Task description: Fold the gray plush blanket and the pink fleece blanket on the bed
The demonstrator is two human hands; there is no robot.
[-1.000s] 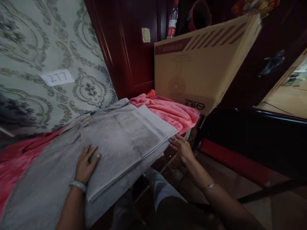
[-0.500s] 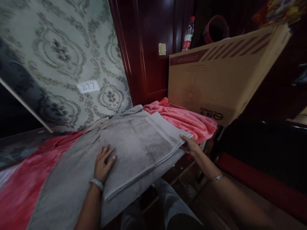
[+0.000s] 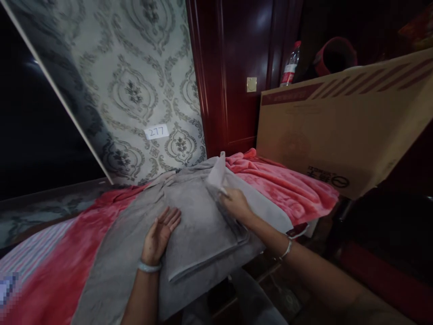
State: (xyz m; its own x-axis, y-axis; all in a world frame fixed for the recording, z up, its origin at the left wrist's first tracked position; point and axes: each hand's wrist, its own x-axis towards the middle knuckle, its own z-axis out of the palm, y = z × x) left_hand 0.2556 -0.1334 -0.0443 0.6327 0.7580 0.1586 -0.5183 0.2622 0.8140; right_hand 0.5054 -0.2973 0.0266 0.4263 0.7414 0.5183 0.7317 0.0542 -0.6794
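Pinching a raised flap of a gray cloth [image 3: 199, 225], the right hand [image 3: 237, 205] is gripping it above the folded layers, which are lying over a pink blanket [image 3: 287, 192] before a patterned wall [image 3: 135, 90]. The left hand [image 3: 160, 237] is grasping nothing; its fingers are extending loosely, palm partly upturned, by the fold's left side, and whether it is touching the cloth is unclear. For a neat fold, the right hand should be keeping the flap's edge straight while the left is steadying the layers.
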